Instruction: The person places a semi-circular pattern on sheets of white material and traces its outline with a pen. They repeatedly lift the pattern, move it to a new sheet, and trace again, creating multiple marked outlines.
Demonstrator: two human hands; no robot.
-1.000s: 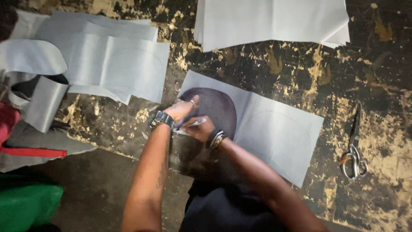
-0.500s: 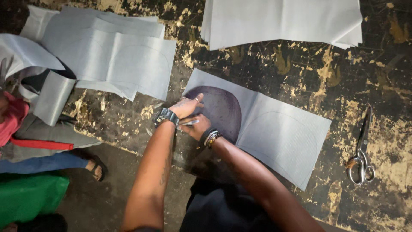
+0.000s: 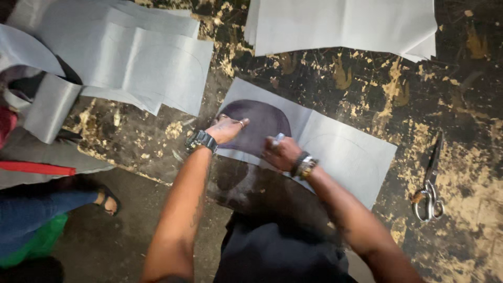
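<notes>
A grey sheet of material (image 3: 346, 152) lies flat on a worn black worktable (image 3: 335, 78). On its left part rests a dark rounded template (image 3: 264, 123). My left hand (image 3: 226, 129), with a wristwatch, presses flat on the template's left edge. My right hand (image 3: 280, 152), with bracelets at the wrist, is closed around a pale marker (image 3: 277, 139) at the template's lower right edge.
A pair of scissors (image 3: 428, 186) lies at the right on the table. More grey sheets lie at the top (image 3: 340, 26) and at the upper left (image 3: 126, 57). At the left edge a person's sandalled foot (image 3: 107, 200) and blue trouser leg show on the floor.
My right hand has moved with the marker to the right along the template's lower edge. The view has shifted, and the foot at the left has come into sight.
</notes>
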